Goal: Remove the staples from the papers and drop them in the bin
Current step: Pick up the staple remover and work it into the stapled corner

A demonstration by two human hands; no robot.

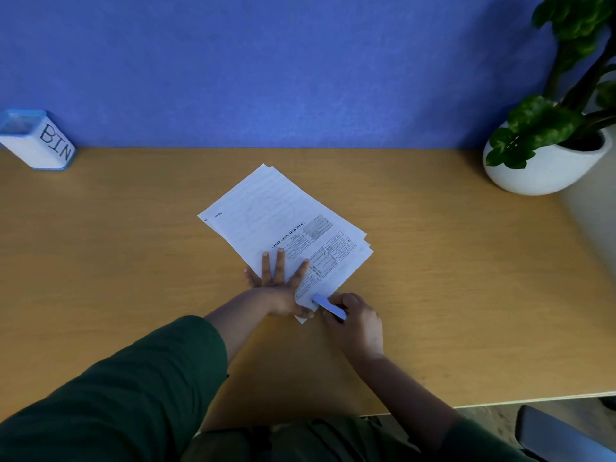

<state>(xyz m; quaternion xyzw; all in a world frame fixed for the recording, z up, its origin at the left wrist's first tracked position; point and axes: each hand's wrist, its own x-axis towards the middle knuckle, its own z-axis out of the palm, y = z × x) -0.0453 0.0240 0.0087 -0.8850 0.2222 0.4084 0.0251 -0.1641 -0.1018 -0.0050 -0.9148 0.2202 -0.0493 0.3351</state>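
A stack of printed papers (280, 221) lies askew in the middle of the wooden desk. My left hand (278, 285) presses flat on its near part, fingers spread. My right hand (358, 323) grips a light-blue staple remover (328, 305), whose tip rests on the stack's near corner beside my left thumb. The staple itself is too small to see. A white container with a blue rim, marked BIN (36, 140), stands at the desk's far left against the wall.
A white pot with a green plant (546, 151) stands at the far right of the desk (450, 278). A blue wall runs behind the desk. A chair arm (560, 438) shows at the bottom right below the desk's front edge.
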